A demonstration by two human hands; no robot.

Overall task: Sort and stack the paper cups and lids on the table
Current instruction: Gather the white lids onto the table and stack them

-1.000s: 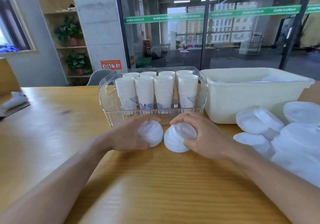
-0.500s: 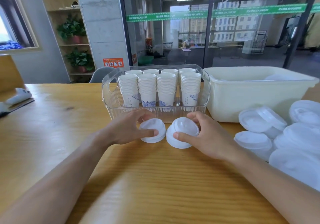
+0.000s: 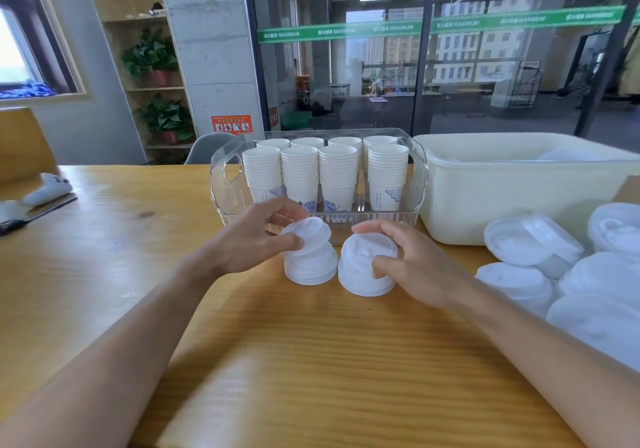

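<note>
Fingers of the left hand pinch a tilted lid over a small lid stack.

The right hand, at three o'clock from the left, curls its thumb and fingers round the top of a second lid stack, which stands on the surface just beside the first. The tilted lid sits skewed, its far edge lifted toward twelve o'clock, so I judge it needs levelling before it nests. Loose lids lie heaped at three o'clock, nearer the right hand. Stacked paper cups fill the clear tray at twelve o'clock, with a cream tub beside it.
</note>
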